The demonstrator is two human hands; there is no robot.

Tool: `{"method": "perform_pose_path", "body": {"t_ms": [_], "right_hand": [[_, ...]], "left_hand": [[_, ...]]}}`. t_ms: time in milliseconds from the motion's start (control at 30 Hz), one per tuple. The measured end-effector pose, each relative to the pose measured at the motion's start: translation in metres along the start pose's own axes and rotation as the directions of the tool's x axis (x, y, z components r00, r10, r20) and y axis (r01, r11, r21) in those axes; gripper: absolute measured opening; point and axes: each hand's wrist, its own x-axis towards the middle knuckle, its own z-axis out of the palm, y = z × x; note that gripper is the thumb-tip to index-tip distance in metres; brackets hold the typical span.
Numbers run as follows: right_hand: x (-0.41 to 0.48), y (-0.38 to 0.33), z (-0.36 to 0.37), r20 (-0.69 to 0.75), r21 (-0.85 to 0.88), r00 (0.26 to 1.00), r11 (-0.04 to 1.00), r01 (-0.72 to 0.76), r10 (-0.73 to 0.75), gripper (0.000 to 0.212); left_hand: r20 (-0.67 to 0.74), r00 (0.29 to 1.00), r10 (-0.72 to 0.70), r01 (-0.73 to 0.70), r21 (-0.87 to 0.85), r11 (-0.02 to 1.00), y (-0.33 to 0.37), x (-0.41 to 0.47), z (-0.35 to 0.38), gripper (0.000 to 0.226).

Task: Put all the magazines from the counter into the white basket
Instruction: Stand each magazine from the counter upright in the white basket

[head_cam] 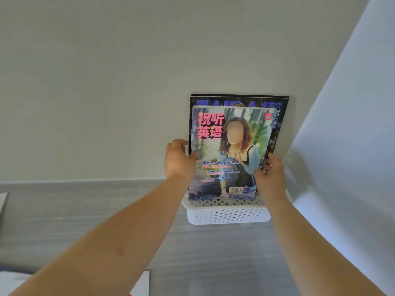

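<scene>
Thumb of left hand presses on cover, other fingers curled behind left edge: we see it gripping front magazine. Right hand curled round right edge of the same magazine. Magazine stands upright in white basket, dark magazine behind it, against wall. We find basket at far edge of counter, near right corner.

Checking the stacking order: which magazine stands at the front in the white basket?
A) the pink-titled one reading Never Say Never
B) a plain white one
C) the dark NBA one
A: the pink-titled magazine stands upright in the white basket, overlapping the dark NBA magazine behind it, with the left hand and right hand gripping its side edges.
</scene>
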Motion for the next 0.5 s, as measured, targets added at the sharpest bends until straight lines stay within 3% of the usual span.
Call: {"method": "perform_pose_path", "body": {"t_ms": [100, 200, 500], "right_hand": [[0.002, 0.002, 0.001, 0.015, 0.014, 1.000, 1.000, -0.011, 0.011, 0.054], [0.005, 0.003, 0.004, 0.075, -0.006, 0.996, 0.999, -0.040, 0.040, 0.058], [0.011, 0.007, 0.009, 0.107, -0.024, 0.994, 1.000, -0.016, 0.019, 0.056]], "left_hand": [[0.068, 0.998, 0.014, -0.014, 0.001, 1.000, 0.001, -0.001, 0.003, 0.056], [0.165, 0.986, 0.017, -0.015, -0.018, 1.000, 0.002, -0.003, 0.009, 0.052], [0.145, 0.988, -0.047, 0.048, -0.004, 0.999, 0.005, -0.005, 0.018, 0.051]]}}
